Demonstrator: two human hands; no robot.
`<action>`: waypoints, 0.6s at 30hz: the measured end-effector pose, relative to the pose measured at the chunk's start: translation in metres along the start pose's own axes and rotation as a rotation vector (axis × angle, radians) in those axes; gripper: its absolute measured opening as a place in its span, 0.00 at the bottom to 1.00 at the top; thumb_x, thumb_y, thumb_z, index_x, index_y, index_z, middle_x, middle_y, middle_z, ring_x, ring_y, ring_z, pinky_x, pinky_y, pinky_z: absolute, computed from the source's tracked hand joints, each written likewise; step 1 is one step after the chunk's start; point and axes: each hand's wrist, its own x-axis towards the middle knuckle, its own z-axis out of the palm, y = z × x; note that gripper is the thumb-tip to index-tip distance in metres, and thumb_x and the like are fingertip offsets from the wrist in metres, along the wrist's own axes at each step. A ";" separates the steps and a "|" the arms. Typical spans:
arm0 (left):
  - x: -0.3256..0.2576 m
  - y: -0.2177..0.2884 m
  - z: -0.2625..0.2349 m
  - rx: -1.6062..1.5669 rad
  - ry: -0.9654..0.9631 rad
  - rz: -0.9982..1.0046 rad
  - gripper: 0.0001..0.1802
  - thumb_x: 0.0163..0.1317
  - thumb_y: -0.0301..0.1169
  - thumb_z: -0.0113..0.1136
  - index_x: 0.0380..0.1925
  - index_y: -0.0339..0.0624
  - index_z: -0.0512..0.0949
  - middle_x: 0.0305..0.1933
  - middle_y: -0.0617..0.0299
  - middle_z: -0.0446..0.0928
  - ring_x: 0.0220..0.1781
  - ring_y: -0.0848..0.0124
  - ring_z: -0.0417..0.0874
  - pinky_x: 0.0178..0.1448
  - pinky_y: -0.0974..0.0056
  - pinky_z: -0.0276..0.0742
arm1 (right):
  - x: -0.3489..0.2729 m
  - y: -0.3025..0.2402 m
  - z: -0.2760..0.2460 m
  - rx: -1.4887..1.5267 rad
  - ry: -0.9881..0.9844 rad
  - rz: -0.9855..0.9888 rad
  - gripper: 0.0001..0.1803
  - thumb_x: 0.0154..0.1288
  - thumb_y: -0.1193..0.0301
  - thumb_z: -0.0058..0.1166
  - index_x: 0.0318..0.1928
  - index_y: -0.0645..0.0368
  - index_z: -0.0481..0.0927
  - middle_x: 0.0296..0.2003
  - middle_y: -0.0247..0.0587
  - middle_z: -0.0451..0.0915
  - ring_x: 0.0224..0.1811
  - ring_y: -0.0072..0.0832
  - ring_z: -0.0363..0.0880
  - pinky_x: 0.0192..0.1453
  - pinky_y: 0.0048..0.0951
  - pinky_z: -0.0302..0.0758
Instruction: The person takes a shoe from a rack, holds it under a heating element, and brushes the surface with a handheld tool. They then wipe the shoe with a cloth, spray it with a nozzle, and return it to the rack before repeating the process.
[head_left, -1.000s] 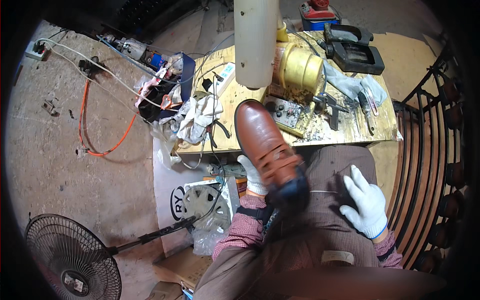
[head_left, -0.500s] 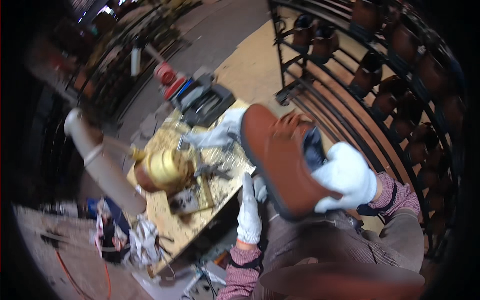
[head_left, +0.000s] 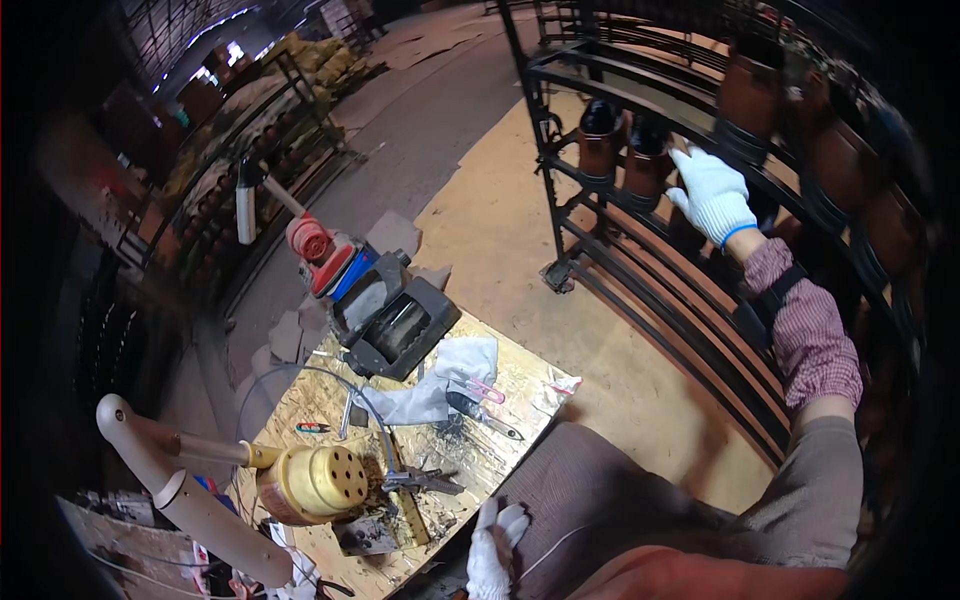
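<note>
lining barred rack (head_left: pixel 540 140), smooth brown shoes (head_left: pixel 646 172), knit-gloved right hand (head_left: pixel 715 192) alongside

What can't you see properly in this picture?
All in the head view:
Right hand's palm: turned away, so I can't tell if it touches the nearby brown shoe.
Left hand's wrist: cut off by the lower edge.
Rightmost shoes: partly lost in the dark rim.
Distant yellowish heap: too small to identify.
</note>
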 end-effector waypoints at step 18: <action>-0.040 0.019 0.048 -0.203 0.014 0.163 0.53 0.76 0.66 0.40 0.81 0.32 0.44 0.76 0.37 0.65 0.73 0.51 0.73 0.80 0.50 0.65 | -0.122 -0.089 -0.042 0.846 0.143 -0.330 0.17 0.63 0.58 0.66 0.36 0.61 0.84 0.32 0.51 0.82 0.35 0.48 0.84 0.39 0.40 0.80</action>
